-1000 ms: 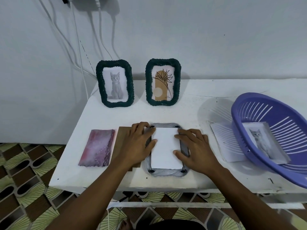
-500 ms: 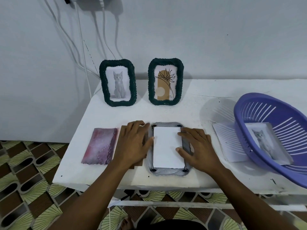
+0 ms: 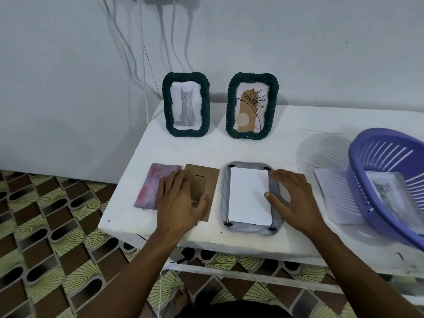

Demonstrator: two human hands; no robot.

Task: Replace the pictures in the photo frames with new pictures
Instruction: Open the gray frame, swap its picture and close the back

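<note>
A grey rope-edged photo frame (image 3: 250, 229) lies face down near the table's front edge, with a picture (image 3: 249, 198) resting white side up inside it. My right hand (image 3: 296, 200) rests on the frame's right edge, thumb on the picture. To its left lies the brown cardboard backing (image 3: 207, 177), and my left hand (image 3: 179, 203) lies flat on it, fingers spread. A pink picture (image 3: 152, 188) lies left of the backing. Two dark green frames stand at the back: one with a cat picture (image 3: 186, 104), one with a plant drawing (image 3: 252, 106).
A purple plastic basket (image 3: 367, 157) sits at the right, tilted, with a cat picture (image 3: 387, 196) inside and a white sheet (image 3: 332, 198) beneath it. White cables (image 3: 143, 72) hang down the wall behind the table (image 3: 286, 145). Patterned floor shows to the left.
My left hand has slid left off the grey frame onto the cardboard backing. The right hand has stayed on the frame's right edge.
</note>
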